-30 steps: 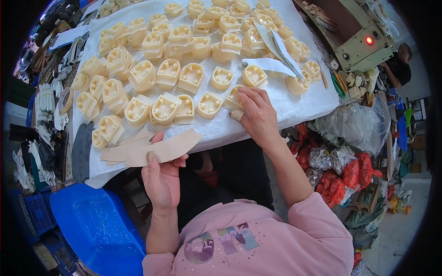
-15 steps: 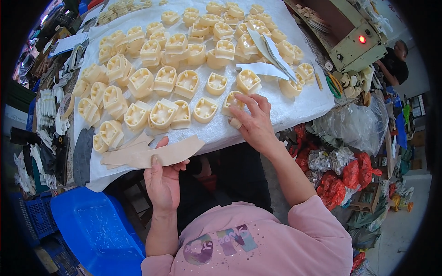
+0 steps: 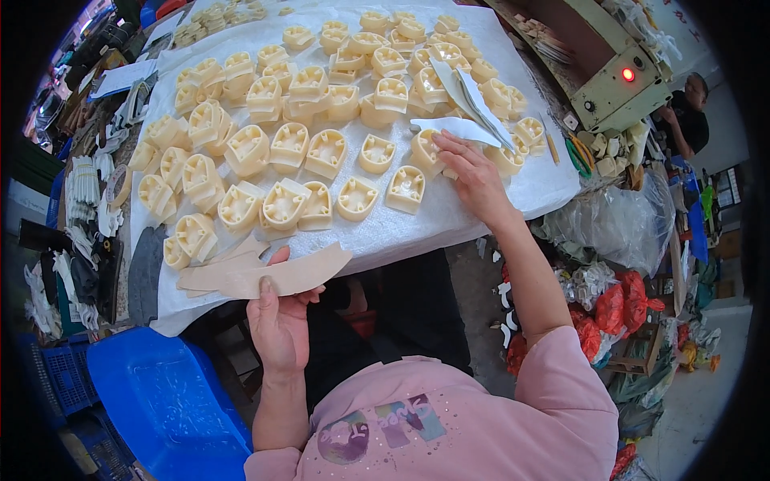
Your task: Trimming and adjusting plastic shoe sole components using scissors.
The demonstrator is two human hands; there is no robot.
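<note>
Rows of cream, D-shaped hollow plastic shoe heels (image 3: 326,152) cover the white-covered table. At the near edge, my left hand (image 3: 281,325) pinches a curved beige leather strip (image 3: 301,271), thumb on top and fingers beneath. More beige strips (image 3: 228,271) lie just left of it, partly overlapped. My right hand (image 3: 475,172) reaches over the table's right side, its fingers closed against the right side of one shoe heel (image 3: 425,152); the fingertips partly hide it. Another shoe heel (image 3: 406,190) stands alone just nearer to me, glossy inside.
Pale grey-white curved strips (image 3: 473,104) lie across heels beyond my right hand. Dark grey strips (image 3: 146,276) hang at the table's left edge. A blue tub (image 3: 164,401) stands lower left. A machine box with a red light (image 3: 628,74) is far right, near another person (image 3: 688,116).
My right hand has left the nearer shoe heel and moved up and right to the one behind it, which has shifted slightly toward me. My left hand still holds the strip.
</note>
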